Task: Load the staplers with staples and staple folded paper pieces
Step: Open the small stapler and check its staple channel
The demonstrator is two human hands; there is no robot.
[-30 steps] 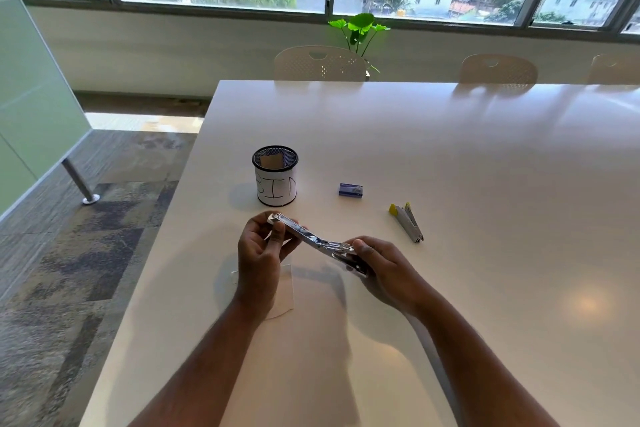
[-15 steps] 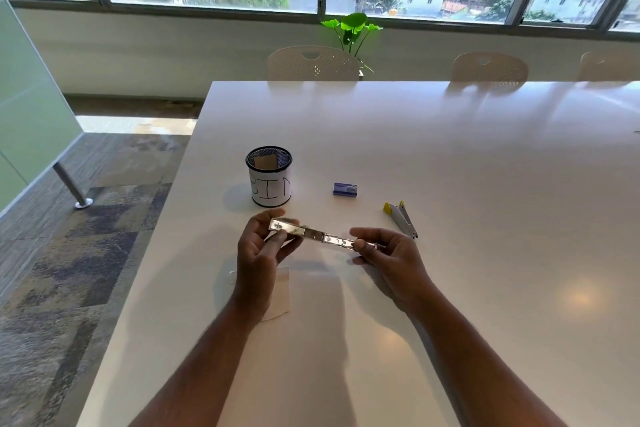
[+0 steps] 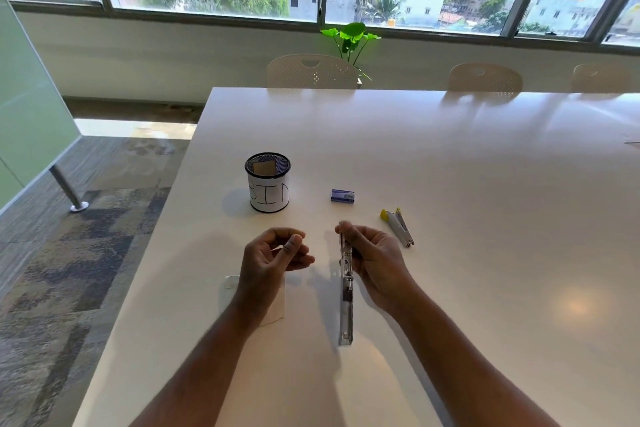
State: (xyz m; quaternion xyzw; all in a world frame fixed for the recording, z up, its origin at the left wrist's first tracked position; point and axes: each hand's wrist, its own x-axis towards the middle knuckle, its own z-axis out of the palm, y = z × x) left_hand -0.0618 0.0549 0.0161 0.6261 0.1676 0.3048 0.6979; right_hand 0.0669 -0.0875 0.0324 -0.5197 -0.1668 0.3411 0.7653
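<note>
A silver stapler (image 3: 345,302), swung fully open into one long strip, hangs from my right hand (image 3: 372,258), which grips its upper end; its free end points down towards me. My left hand (image 3: 273,258) hovers to the left of it, fingers loosely curled, thumb and fingertips close together; whether something small sits between them I cannot tell. A folded white paper piece (image 3: 275,305) lies on the table under my left wrist. A second stapler (image 3: 398,226), white with yellow ends, lies right of my right hand. A small blue staple box (image 3: 342,196) sits further back.
A black mesh cup (image 3: 267,182) wrapped in white paper with hand-drawn letters stands left of the staple box. The white table (image 3: 450,166) has its left edge close to my left arm. Chairs (image 3: 311,71) and a green plant (image 3: 349,38) stand at the far side.
My left hand has let go of the silver stapler and drawn back to the left. My right hand has turned the opened stapler from lying across between both hands to hanging nearly vertical.
</note>
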